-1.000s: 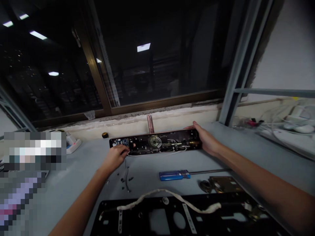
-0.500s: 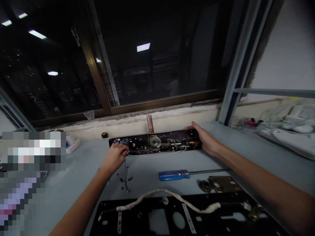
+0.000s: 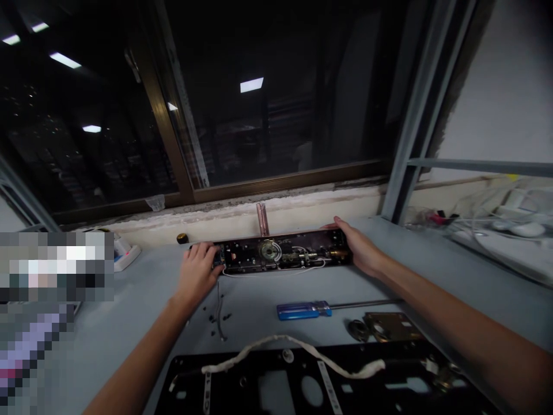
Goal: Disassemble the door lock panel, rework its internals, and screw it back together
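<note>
A long dark lock body [image 3: 285, 252], opened so that its gear, wires and brass parts show, lies crosswise on the grey table near the window sill. My left hand [image 3: 196, 270] lies over its left end, fingers curled on the edge. The right end is gripped by my right hand [image 3: 358, 246], thumb on top. A pink metal handle [image 3: 261, 219] stands up behind the body.
A blue-handled screwdriver [image 3: 305, 310] lies nearer to me, with a brass part [image 3: 391, 326] and a round piece [image 3: 358, 328] to its right. A black plate [image 3: 302, 383] with a white sleeved cable [image 3: 294, 349] fills the front. Small screws [image 3: 218, 320] lie loose. Cables pile at right.
My left hand has slid from the front edge up onto the left end of the lock body, covering the blue board there. My right hand has stayed put.
</note>
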Tool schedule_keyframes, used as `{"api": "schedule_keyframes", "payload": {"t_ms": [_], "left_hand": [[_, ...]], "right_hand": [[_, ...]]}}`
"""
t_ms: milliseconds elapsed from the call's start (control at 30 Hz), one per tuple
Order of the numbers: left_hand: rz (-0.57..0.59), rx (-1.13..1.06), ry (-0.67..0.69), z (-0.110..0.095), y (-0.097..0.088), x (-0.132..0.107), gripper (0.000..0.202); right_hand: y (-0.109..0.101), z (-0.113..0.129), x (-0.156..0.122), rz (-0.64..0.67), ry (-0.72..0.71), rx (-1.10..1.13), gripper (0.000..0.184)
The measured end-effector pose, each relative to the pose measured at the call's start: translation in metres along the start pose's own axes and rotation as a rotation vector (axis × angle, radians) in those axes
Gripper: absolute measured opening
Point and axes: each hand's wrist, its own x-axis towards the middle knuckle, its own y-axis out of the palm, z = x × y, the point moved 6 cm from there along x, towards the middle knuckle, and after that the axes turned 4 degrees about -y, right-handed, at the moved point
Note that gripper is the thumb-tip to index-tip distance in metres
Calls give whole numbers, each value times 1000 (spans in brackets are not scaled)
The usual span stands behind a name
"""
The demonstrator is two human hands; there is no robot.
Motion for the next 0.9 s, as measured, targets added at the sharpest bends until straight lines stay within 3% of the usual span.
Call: {"api": "schedule_keyframes", "payload": {"t_ms": [100, 200, 333, 533, 700, 900], "left_hand": [[-89, 27, -24, 1, -5, 2, 55], [-21, -46, -46, 11, 4, 8, 66], [79, -122, 5, 19, 14, 14, 62], [134, -64, -23, 15, 11, 13, 56], [151, -15, -86, 11, 9, 12, 52], [150, -17, -13, 14, 14, 9, 63]], "right_hand": [[0, 0, 0, -2, 0, 10, 32], [-1, -1, 2, -9, -5, 20, 31], [-2, -3, 4, -46, -17, 36, 30], [-3, -6, 5, -101, -38, 62, 28], [-4, -8, 8, -143, -58, 59, 26], [-4, -6, 6, -140, -55, 53, 26]]}}
